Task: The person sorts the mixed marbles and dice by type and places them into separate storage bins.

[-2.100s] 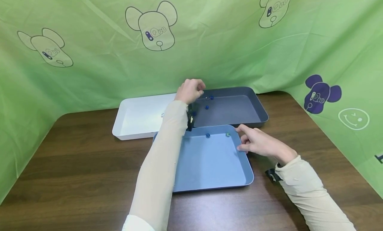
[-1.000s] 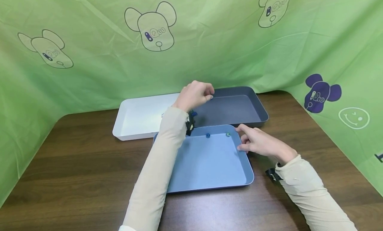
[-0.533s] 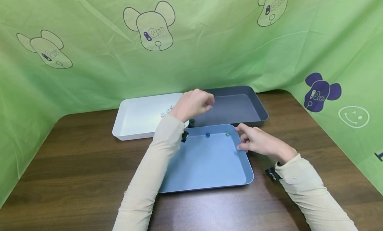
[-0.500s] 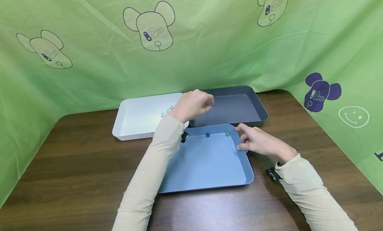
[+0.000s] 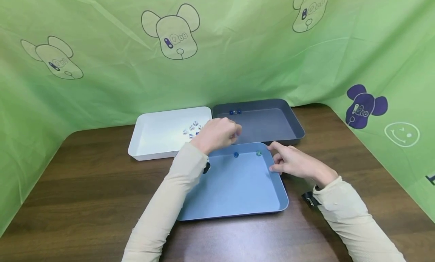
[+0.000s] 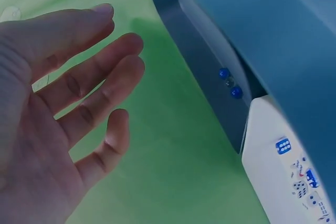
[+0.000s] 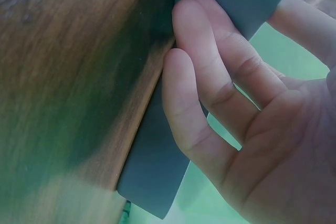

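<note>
My left hand [image 5: 219, 133] hovers over the meeting edges of the trays, hiding part of each. In the left wrist view its fingers [image 6: 107, 85] are loosely bent and apart, with nothing seen in them. My right hand [image 5: 292, 160] holds the right side of the light blue tray [image 5: 238, 194], near its back corner. The right wrist view has several fingers [image 7: 210, 72] against the tray's outer wall. Inside lie a blue marble [image 5: 236, 154] and a green marble [image 5: 259, 153]. Two blue marbles [image 6: 237, 92] and a clear marble [image 6: 229, 82] line up in the dark tray [image 5: 265, 122].
Behind on the left, a white tray [image 5: 159, 130] contains several dice [image 5: 192, 128], mostly white with some blue. All three trays stand on a brown wooden table [image 5: 85, 186]. Green printed cloth [image 5: 112, 65] rises at the back and sides.
My left hand has moved back toward me from over the dark tray. Marbles that lay scattered there now sit in a row at its back left. The right hand has stayed put.
</note>
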The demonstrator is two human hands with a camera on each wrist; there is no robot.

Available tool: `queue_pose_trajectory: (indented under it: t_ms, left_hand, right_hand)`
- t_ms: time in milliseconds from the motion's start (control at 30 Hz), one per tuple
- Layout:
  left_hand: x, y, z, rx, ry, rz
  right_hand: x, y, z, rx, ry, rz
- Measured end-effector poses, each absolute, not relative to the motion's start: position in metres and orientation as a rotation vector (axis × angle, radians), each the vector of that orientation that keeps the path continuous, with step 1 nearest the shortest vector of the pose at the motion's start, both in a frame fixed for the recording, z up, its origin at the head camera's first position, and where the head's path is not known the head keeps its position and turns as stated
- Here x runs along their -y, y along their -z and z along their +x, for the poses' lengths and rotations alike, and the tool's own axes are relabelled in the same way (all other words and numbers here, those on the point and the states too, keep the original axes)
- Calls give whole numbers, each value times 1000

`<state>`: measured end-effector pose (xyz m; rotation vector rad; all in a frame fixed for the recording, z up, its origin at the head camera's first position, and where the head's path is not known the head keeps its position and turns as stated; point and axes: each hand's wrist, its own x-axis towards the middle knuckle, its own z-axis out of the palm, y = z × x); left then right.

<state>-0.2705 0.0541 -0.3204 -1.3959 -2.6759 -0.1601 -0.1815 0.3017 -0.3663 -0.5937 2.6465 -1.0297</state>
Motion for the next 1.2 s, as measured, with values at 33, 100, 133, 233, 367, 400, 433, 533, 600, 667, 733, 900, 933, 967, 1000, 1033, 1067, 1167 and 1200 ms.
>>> queue_pose_trajectory:
  t_ms: [33,100,133,233,367,400,433,533,600,667,733,900,933,967,1000,1033,1067,1167,1200]
  left_hand:
    - [-54,322,-269,2684,160,-1400]
    - [-55,326,-267,2699,153,-1414]
    - [-56,328,-266,2707,150,-1421]
    - [-58,334,-264,2741,132,-1442]
    - [-61,342,-259,2793,94,-1456]
    - [-62,344,-258,2804,86,-1459]
    - [-62,346,-257,2813,78,-1466]
    - [-64,350,-255,2825,55,-1474]
    - [-66,352,-254,2827,47,-1481]
    - [-67,353,-253,2831,40,-1484]
    - [-68,353,-252,2836,32,-1484]
    - [-68,354,-251,2818,4,-1488]
    - [-69,354,-251,2811,3,-1488]
    - [-69,355,-251,2806,0,-1488]
    - [-69,355,-250,2797,-3,-1488]
    - [-69,356,-250,2790,-3,-1486]
    - [-69,357,-250,2777,-6,-1484]
    - [-68,360,-250,2734,-17,-1466]
    - [-68,362,-251,2717,-16,-1455]
  right_hand:
    - [-302,367,-181,-2646,1030,-594]
    - [-302,367,-181,-2646,1032,-598]
    - [-302,367,-181,-2647,1034,-599]
    - [-301,367,-181,-2643,1044,-603]
    - [-301,367,-181,-2628,1069,-607]
    - [-301,368,-181,-2626,1071,-603]
    - [-301,367,-181,-2624,1072,-599]
    - [-301,367,-181,-2623,1065,-578]
    - [-301,367,-181,-2627,1057,-572]
    - [-302,367,-181,-2630,1051,-573]
    - [-302,366,-181,-2631,1048,-576]
    - [-302,365,-182,-2628,1047,-572]
    - [-302,365,-182,-2629,1047,-570]
    - [-301,365,-182,-2630,1048,-574]
    - [-301,365,-182,-2629,1050,-572]
    - [-301,365,-182,-2630,1051,-574]
    - [-301,365,-182,-2630,1053,-573]
    - [-300,365,-182,-2627,1058,-587]
    - [-300,365,-182,-2628,1057,-588]
